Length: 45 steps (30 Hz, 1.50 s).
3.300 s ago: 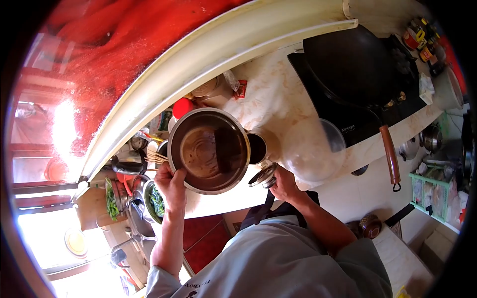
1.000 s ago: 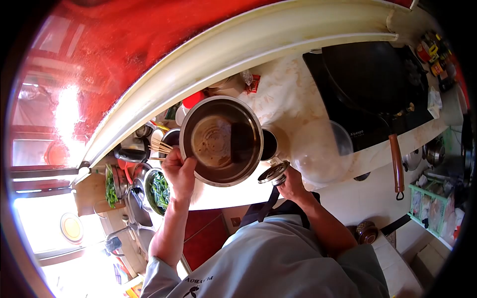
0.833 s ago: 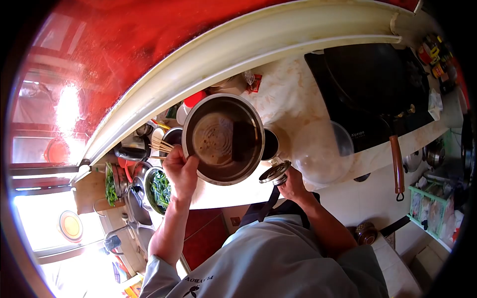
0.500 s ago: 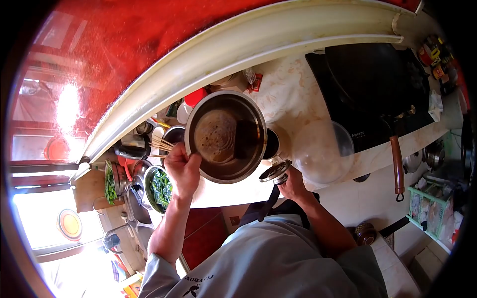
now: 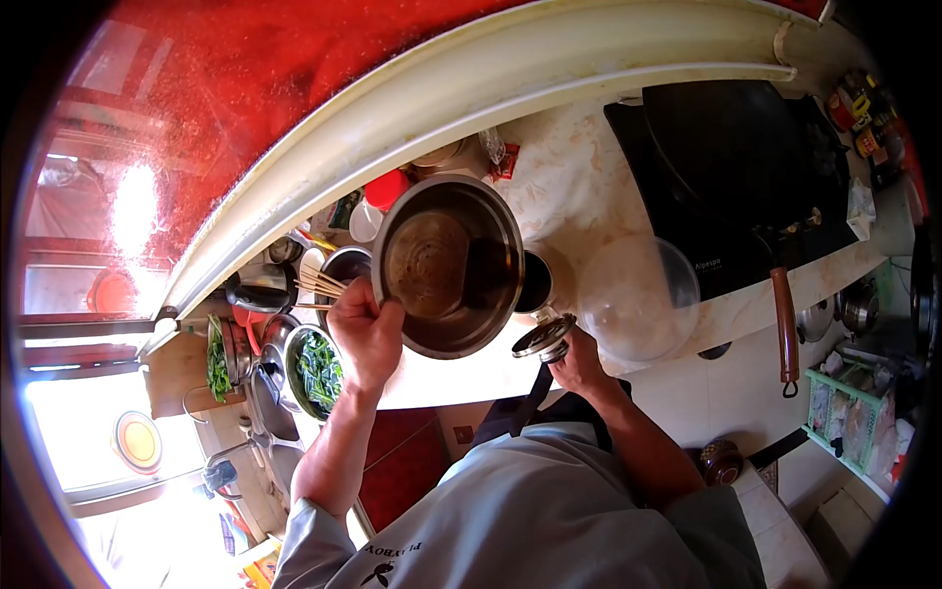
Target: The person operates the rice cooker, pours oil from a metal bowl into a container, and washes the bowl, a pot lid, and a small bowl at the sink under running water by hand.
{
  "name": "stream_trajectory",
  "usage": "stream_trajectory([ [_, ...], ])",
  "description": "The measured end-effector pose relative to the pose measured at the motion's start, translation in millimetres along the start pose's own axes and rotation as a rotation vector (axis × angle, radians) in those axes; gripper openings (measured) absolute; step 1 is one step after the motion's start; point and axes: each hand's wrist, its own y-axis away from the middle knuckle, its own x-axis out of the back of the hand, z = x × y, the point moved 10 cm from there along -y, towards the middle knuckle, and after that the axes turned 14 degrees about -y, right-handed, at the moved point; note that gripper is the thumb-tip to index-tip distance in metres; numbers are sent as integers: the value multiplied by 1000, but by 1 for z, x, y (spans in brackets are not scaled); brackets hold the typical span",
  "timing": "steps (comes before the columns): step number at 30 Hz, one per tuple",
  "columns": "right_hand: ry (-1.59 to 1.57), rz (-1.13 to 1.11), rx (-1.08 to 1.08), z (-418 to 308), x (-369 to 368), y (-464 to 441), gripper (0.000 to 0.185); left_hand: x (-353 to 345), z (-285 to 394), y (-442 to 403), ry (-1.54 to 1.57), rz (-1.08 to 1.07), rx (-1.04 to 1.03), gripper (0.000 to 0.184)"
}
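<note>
My left hand [image 5: 367, 332] is closed on the rim of a metal bowl [image 5: 432, 265], which holds some brown liquid and tilts to the right. Beneath its right edge stands a round container with a dark inside [image 5: 535, 282]. My right hand [image 5: 581, 361] grips a small metal lid [image 5: 543, 339] just below that container. Wooden chopsticks [image 5: 322, 283] lie by a dark bowl behind my left hand. Left of my left wrist sits a bowl of green leaves [image 5: 319, 373].
A clear plastic bowl [image 5: 640, 299] stands on the counter [image 5: 569, 167], beside the black stove [image 5: 721, 265] with a wok [image 5: 726, 147]. The wok's wooden handle [image 5: 785, 329] sticks out over the counter's edge. A red cabinet [image 5: 245, 98] hangs at upper left.
The bowl in my left hand has moved slightly right and up and tilts more, and the liquid's pale patch has shrunk. My right hand with the lid has hardly moved in the last second.
</note>
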Motion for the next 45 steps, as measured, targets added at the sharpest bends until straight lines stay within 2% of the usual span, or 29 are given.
stream_trajectory([
  [26,20,-13,-27,10,-2,2,42,-17,45,10,-328,4,-169,33],
  [39,-17,2,9,11,-2,4,47,-21,58,14,-358,19,-249,29],
  [42,-19,33,-36,11,1,4,20,-24,65,16,-374,24,-268,27],
  [45,-12,31,-40,10,1,3,20,-27,76,21,-443,38,-342,25],
])
